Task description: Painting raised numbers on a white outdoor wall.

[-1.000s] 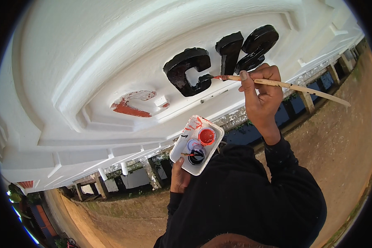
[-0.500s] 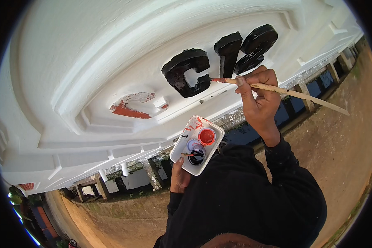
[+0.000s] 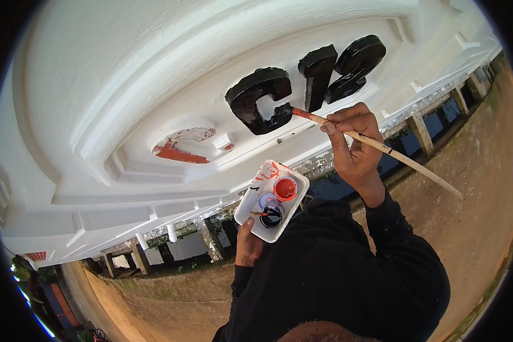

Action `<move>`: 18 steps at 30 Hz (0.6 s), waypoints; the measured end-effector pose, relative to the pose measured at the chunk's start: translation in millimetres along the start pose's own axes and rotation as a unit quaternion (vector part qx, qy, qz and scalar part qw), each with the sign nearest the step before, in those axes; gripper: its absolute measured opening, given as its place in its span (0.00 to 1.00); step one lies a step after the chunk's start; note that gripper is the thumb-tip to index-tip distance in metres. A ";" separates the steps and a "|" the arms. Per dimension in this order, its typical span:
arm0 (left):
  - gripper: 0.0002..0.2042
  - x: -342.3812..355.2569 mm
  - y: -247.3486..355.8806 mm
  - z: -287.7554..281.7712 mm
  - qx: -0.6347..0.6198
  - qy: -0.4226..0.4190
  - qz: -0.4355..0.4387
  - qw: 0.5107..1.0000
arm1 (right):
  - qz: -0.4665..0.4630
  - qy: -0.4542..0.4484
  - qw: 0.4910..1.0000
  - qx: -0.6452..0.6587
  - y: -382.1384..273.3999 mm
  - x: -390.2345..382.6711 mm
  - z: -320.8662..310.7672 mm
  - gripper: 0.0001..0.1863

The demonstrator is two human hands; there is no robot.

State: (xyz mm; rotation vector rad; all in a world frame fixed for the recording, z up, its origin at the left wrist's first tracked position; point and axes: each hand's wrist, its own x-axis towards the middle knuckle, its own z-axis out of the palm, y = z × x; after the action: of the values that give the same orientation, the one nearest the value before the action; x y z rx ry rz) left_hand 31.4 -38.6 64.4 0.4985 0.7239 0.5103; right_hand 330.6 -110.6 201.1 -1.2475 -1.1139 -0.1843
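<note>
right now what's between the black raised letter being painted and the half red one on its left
In the head view, only bare white painted panel lies between the black raised letter and the half red raised letter; a small white raised block sits just beside the red one.

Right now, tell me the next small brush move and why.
Probably draw the brush in the right hand a little along the lower tip of the raised black letter: its bristles already touch there. The left hand holds the white paint tray close for reloading.
</note>
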 end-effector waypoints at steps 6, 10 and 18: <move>0.37 0.9 -3.8 -6.9 0.016 0.005 0.015 1.000 | 0.024 0.098 0.993 0.062 -7.8 -1.4 1.5 0.09; 0.33 -0.6 -2.1 -2.8 -0.001 0.008 0.000 1.000 | 0.065 0.023 0.998 -0.008 -3.5 -6.5 -6.7 0.09; 0.33 9.3 6.9 7.2 0.033 -0.006 0.000 0.999 | 0.143 -0.130 0.967 0.165 -34.2 -22.1 -1.2 0.13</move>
State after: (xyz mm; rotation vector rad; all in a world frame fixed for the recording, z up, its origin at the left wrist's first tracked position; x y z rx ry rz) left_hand 40.7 -29.5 68.5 0.5629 0.7303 0.4843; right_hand 297.9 -134.0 207.1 -1.1344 -1.1169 0.3811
